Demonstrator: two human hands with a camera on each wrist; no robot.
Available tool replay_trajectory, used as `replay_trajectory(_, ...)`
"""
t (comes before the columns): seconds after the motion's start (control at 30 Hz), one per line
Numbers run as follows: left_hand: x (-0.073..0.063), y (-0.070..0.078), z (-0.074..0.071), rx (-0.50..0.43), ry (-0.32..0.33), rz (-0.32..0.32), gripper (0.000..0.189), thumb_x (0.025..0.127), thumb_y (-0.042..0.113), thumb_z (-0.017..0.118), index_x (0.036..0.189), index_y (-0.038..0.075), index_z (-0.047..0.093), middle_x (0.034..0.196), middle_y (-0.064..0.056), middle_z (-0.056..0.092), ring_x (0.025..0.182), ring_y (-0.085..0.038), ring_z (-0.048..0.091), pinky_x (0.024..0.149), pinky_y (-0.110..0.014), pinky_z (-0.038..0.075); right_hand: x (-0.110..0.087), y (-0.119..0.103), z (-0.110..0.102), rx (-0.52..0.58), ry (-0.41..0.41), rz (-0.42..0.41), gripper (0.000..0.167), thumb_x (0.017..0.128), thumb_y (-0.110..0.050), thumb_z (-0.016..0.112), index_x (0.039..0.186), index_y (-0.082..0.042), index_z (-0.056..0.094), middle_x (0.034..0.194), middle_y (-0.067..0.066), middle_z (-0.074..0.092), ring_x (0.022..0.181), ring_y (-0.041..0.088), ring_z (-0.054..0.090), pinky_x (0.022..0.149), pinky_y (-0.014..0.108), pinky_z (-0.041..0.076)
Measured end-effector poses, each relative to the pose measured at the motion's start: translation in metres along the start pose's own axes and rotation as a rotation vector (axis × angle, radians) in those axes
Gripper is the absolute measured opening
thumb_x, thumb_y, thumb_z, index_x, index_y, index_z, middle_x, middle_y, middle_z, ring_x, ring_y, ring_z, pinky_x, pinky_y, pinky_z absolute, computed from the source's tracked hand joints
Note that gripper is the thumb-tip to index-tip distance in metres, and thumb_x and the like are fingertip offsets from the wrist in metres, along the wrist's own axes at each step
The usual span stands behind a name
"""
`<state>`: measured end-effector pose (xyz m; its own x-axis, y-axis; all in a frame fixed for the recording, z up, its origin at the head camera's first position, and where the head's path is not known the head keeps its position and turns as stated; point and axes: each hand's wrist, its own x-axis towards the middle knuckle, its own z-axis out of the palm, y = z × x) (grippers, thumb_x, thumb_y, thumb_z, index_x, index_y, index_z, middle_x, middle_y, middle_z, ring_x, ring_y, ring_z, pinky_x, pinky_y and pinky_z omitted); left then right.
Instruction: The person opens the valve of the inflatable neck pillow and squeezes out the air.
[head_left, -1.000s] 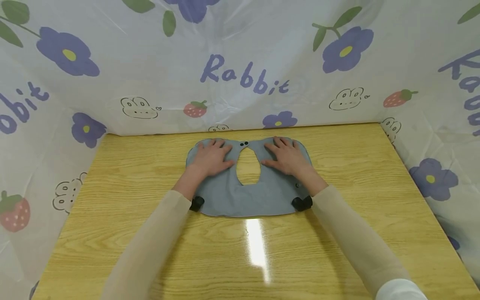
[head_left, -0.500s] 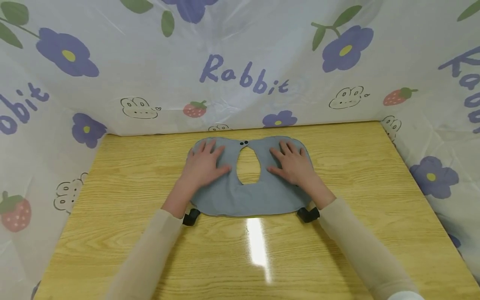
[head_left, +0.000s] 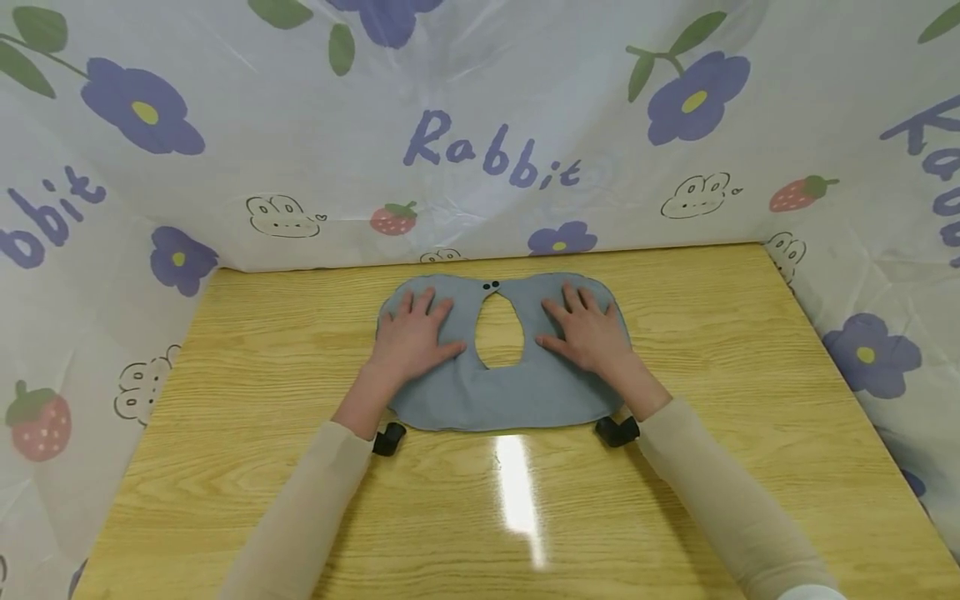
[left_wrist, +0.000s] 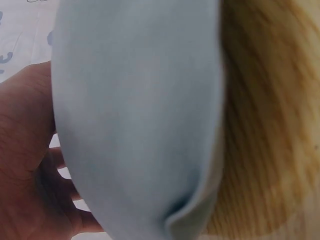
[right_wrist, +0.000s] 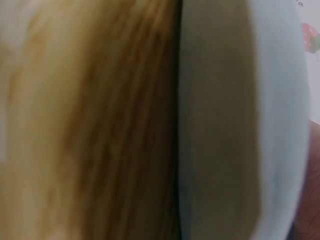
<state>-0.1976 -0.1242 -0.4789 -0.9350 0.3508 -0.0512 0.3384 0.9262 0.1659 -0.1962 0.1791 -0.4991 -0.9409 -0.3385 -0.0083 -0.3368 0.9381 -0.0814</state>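
A grey-blue cloth bib (head_left: pixel 502 396) lies spread flat on the wooden table, its rounded neck opening in the middle. Two black snaps (head_left: pixel 491 285) sit where the neck ends meet at the far edge. My left hand (head_left: pixel 411 340) rests on the bib's left half, fingers spread and pointing away. Mirroring it, my right hand (head_left: pixel 594 335) lies on the right half with spread fingers. In the left wrist view the bib's cloth (left_wrist: pixel 135 110) fills the middle and partly covers the left hand (left_wrist: pixel 25 150). The right wrist view shows the cloth edge (right_wrist: pixel 220 125) close up, with a sliver of hand.
The wooden table (head_left: pixel 450 517) extends around the bib on all sides. A white curtain (head_left: pixel 337 150) printed with flowers, strawberries and rabbits encloses the back and both sides. Small black wrist cameras (head_left: pixel 617 432) hang under the wrists, near the bib's front edge.
Both hands have slid outward and slightly back toward the person over the bib, fingers still spread. The bib has hardly moved. Over the last half second the hands stay nearly still.
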Motion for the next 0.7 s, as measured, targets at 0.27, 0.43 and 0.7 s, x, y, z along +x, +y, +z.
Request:
replay_trajectory(0.27,-0.003,-0.001,-0.003,-0.022,0.019,0.015,0.075,0.098,0.049,0.066,0.159,0.013,0.041,0.165,-0.021,0.027,0.149,-0.052,0.019,0.107,-0.077,0.028,-0.001,0.002,0.001,-0.016,-0.003,-0.009,0.074,0.101,-0.059,0.056,0.159,-0.017,0.041,0.165,0.023,0.026,0.149,0.044,0.027,0.105,0.073,0.034)
replay_trajectory(0.43,-0.01,-0.001,-0.01,-0.02,0.052,0.034,0.069,0.1,0.04,0.066,0.158,0.011,0.042,0.164,-0.022,0.027,0.149,-0.051,0.022,0.107,-0.075,0.031,-0.006,0.001,0.0,-0.009,0.022,-0.024,0.072,0.101,-0.058,0.056,0.159,-0.017,0.043,0.163,0.023,0.029,0.148,0.044,0.029,0.106,0.07,0.034)
replay_trajectory(0.7,-0.035,0.005,-0.014,0.012,0.108,0.084,0.062,0.101,0.033,0.065,0.155,0.009,0.047,0.162,-0.022,0.032,0.148,-0.05,0.026,0.105,-0.073,0.035,-0.026,-0.001,-0.01,0.062,0.06,-0.03,0.069,0.1,-0.053,0.062,0.157,-0.016,0.046,0.162,0.024,0.03,0.147,0.046,0.03,0.104,0.074,0.035)
